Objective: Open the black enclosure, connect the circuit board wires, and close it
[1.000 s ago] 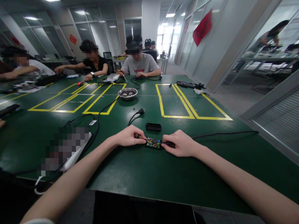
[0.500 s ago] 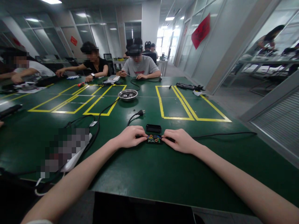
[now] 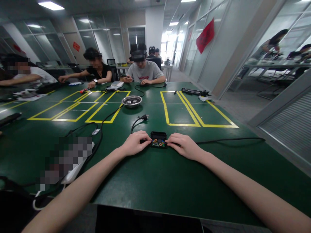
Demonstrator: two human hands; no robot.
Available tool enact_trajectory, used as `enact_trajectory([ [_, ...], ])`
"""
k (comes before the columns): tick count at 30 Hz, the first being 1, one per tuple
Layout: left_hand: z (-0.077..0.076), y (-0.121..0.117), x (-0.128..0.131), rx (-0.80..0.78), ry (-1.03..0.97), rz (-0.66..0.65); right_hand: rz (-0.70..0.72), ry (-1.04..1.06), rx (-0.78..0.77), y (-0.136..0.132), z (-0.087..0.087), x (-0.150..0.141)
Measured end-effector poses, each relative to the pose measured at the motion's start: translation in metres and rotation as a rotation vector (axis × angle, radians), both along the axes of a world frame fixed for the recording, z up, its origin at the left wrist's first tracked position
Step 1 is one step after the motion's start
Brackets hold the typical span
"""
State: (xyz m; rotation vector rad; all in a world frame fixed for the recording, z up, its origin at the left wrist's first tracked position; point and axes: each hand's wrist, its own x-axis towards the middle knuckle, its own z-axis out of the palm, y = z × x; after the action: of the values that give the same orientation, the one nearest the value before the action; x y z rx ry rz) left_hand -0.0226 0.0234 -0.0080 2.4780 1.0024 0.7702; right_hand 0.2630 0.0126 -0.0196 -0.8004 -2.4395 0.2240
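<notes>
Before me on the green table lies an opened power adapter: a small black case with a circuit board [image 3: 159, 144] in it, showing copper-ringed coils and blue and yellow wires. My left hand [image 3: 136, 143] pinches its left end, and my right hand [image 3: 183, 145] pinches its right end. Whether the fingertips grip the case or the cable ends is too small to tell. Just behind the case lies its empty black cover [image 3: 158, 134]. A black cord with a plug [image 3: 145, 117] curves down behind my left hand. Another black cable [image 3: 230, 139] runs off to the right.
A metal bowl [image 3: 132, 101] with small metal parts stands farther back. A white power strip [image 3: 79, 166] lies at left, partly blurred out, with cables around it. Yellow tape [image 3: 183, 125] marks the table. A folded black tripod [image 3: 195, 92] lies at back right. Several people sit across the table.
The gap between the case with the board and the cover behind it has narrowed. Both hands keep their pinch at the case's ends. The camera view has tilted slightly.
</notes>
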Motion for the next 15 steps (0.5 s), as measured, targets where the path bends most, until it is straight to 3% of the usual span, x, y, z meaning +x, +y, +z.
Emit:
enact_trajectory([
  [5, 0.008, 0.000, -0.004, 0.139, 0.142, -0.115, 0.033, 0.026, -0.024, 0.001, 0.003, 0.001],
  [10, 0.011, -0.001, -0.003, 0.179, 0.199, -0.145, 0.073, 0.034, -0.041, -0.001, 0.008, 0.000],
  [13, 0.005, -0.002, 0.002, 0.166, 0.086, -0.069, 0.006, 0.089, -0.004, 0.000, 0.006, -0.001],
  [15, 0.000, -0.001, 0.007, 0.135, -0.036, 0.103, -0.139, 0.129, 0.028, 0.002, 0.002, -0.001],
])
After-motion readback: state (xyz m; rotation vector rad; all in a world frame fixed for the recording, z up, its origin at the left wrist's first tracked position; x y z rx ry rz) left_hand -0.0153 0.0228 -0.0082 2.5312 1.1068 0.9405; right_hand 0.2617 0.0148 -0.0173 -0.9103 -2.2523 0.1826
